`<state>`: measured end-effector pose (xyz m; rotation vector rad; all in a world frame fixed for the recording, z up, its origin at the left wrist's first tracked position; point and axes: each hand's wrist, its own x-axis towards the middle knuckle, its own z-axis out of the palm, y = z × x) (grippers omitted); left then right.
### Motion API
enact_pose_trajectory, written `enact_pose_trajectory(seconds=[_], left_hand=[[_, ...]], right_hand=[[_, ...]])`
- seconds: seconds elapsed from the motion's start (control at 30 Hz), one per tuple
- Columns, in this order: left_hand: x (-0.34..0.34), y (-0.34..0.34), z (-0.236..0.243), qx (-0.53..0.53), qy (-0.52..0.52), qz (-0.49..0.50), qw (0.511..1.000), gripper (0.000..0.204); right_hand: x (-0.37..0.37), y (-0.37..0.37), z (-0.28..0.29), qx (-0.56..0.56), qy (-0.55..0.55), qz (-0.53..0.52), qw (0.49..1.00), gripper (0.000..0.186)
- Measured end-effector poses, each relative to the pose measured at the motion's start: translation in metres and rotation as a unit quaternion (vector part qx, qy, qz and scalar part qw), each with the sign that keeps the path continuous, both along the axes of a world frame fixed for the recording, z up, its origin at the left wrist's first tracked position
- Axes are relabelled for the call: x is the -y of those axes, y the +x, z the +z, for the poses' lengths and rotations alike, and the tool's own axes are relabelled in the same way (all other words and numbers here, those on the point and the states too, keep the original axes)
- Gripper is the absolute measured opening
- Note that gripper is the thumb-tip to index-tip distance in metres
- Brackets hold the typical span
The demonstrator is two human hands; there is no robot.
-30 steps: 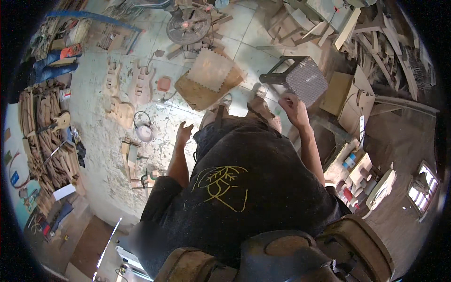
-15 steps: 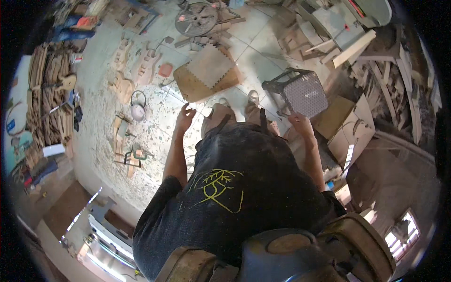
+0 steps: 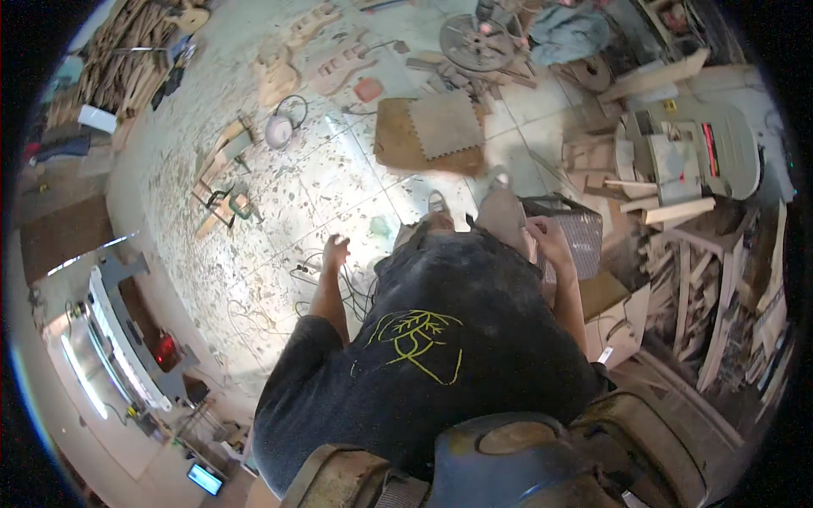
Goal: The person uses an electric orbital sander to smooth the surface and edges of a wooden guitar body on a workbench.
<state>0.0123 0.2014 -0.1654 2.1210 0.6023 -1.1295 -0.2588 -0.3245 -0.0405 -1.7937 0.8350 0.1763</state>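
The right hand (image 3: 546, 237) was closed on the near rim of a grey mesh crate (image 3: 574, 237), fingers wrapped over its edge, so the crate hung just beside the person's right leg, above the floor. The left hand (image 3: 336, 252) hung free with nothing in it, fingers loosely curled (how far they were curled was hard to tell at this size), over a tangle of cables (image 3: 334, 284) lying on the speckled tiled floor (image 3: 254, 237). Ahead of the person's feet, toward the far side of the floor, lay a brown mat (image 3: 398, 140) with a grey foam tile (image 3: 445, 123) on top of it. Farther off stood a round metal wheel (image 3: 476, 41). To the left of the mat sat a small white pot (image 3: 278, 131), and nearer the left edge a green clamp (image 3: 227, 203) among wooden offcuts. Stacked timber (image 3: 711, 279) filled the right side.
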Motion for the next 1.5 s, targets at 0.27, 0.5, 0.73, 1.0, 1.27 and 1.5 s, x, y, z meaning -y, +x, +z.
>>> enact_pose_trajectory(seconds=[0.27,0.5,0.73,1.0,1.27,1.5], left_hand=[[-0.018,-0.077,0.02,-0.044,-0.001,0.085,0.995,0.063],[0.001,-0.059,-0.014,-0.04,-0.064,0.073,0.995,0.07],[0.029,0.024,-0.022,0.124,-0.112,-0.009,0.986,0.054],[0.017,0.023,-0.033,0.209,-0.046,-0.064,0.975,0.063],[-0.037,-0.014,-0.087,-0.119,-0.088,0.011,0.989,0.069],[0.038,0.014,-0.101,-0.038,-0.114,-0.267,0.956,0.06]], right_hand=[[-0.013,0.055,0.015,-0.038,0.102,0.015,0.994,0.035],[-0.003,0.045,0.01,-0.021,0.185,-0.09,0.978,0.036],[0.001,0.002,-0.017,-0.007,0.192,-0.152,0.969,0.036],[-0.007,-0.012,-0.065,0.026,0.324,-0.244,0.914,0.026],[0.011,0.002,-0.084,0.025,0.284,-0.24,0.928,0.026],[0.027,0.004,-0.024,0.019,0.164,-0.227,0.96,0.033]])
